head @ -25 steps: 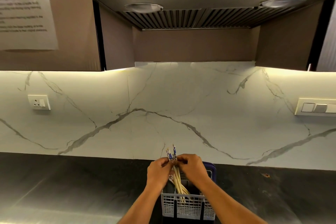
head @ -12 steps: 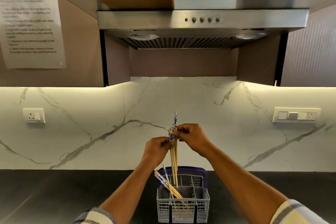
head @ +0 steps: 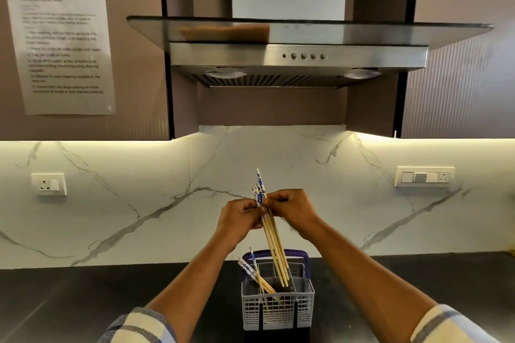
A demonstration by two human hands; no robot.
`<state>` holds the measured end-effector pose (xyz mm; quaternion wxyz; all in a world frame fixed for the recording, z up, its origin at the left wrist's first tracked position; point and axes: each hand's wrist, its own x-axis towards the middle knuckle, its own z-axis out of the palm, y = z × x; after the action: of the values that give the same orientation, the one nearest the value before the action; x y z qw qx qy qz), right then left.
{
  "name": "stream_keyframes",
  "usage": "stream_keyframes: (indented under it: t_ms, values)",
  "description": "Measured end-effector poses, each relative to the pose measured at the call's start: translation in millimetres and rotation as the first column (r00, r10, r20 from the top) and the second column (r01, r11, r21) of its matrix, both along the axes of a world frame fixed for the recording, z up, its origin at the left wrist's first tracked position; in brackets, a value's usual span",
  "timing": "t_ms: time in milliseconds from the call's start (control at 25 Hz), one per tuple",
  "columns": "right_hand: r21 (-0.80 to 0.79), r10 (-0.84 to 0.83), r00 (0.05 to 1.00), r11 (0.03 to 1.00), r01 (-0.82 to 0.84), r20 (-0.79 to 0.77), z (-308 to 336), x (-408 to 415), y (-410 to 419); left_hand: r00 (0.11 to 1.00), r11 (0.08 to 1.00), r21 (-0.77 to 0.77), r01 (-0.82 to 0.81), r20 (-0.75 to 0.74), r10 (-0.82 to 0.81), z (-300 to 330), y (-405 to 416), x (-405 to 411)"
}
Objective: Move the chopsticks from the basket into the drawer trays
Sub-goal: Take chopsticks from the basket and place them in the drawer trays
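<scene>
A grey plastic cutlery basket with a purple handle stands on the dark counter. Both hands hold a bundle of bamboo chopsticks with blue-and-white patterned tops, lifted above the basket. My left hand grips the bundle from the left, and my right hand pinches it from the right near the patterned ends. The bundle's lower tips still reach into the basket's mouth. Several more chopsticks lean to the left inside the basket. No drawer or tray is in view.
The dark counter runs left and right of the basket. Behind it rises a white marble backsplash with a socket at left and a switch plate at right. A steel range hood hangs overhead.
Both hands have lifted the bundle of chopsticks up out of the basket. The view has tilted upward, showing more of the hood and cabinets.
</scene>
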<state>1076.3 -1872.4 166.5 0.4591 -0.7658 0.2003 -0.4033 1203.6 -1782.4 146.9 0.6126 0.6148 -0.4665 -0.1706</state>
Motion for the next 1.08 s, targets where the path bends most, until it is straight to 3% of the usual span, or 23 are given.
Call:
stream_keyframes:
  t_ms: [280, 760, 1080]
  values:
    - [0.148, 0.116, 0.993, 0.983, -0.112, -0.016, -4.8, -3.8, 39.3, 0.995, 0.998, 0.052, 0.039, 0.094, -0.044, 1.9, 43.1, 11.0]
    - [0.225, 0.091, 0.996, 0.971, -0.084, -0.02, -23.8, 5.6, 81.3, 0.981, 0.993, 0.094, 0.074, 0.173, -0.09, 5.9, 80.8, 33.5]
    - [0.195, 0.031, 0.994, 0.981, -0.01, -0.103, -36.6, 2.1, 86.2, 0.993, 0.989, 0.123, 0.084, 0.076, -0.094, -11.4, 82.8, 24.6]
